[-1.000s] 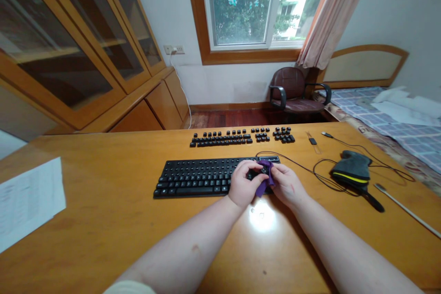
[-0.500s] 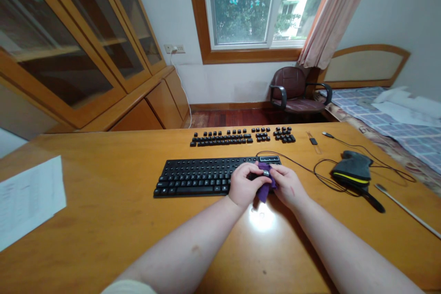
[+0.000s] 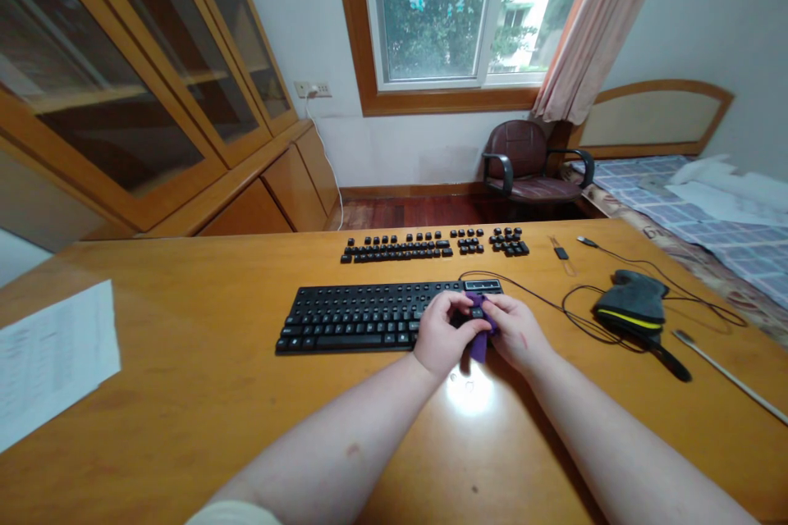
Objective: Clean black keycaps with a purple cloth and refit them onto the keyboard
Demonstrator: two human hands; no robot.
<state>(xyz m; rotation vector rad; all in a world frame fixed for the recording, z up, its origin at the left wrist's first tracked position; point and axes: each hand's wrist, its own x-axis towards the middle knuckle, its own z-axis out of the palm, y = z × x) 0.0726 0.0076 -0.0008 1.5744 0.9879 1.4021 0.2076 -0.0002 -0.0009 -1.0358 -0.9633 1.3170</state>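
Both hands meet over the right end of a black keyboard (image 3: 350, 317), whose upper rows show bare stems without keycaps. Between the pinched fingers of my left hand (image 3: 442, 332) is a small dark keycap (image 3: 477, 312). My right hand (image 3: 515, 330) is closed on a purple cloth (image 3: 478, 347), which wraps against the keycap and hangs down between the hands. The keyboard's number pad area is mostly hidden by the hands. Behind it, loose black keycaps (image 3: 406, 251) lie in rows along the far edge of the desk.
Right of the keyboard are its coiled cable (image 3: 570, 312), a grey brush-like tool with a yellow stripe (image 3: 631, 303), a thin white-handled brush (image 3: 732, 377) and a small wire keycap puller (image 3: 561, 253). Paper sheets (image 3: 58, 357) lie at the left on the wooden desk (image 3: 185, 394).
Both hands stay over the keyboard's right end. The cloth and keycap have shifted slightly between the fingers, and the keycap now looks darker, turned to another side.
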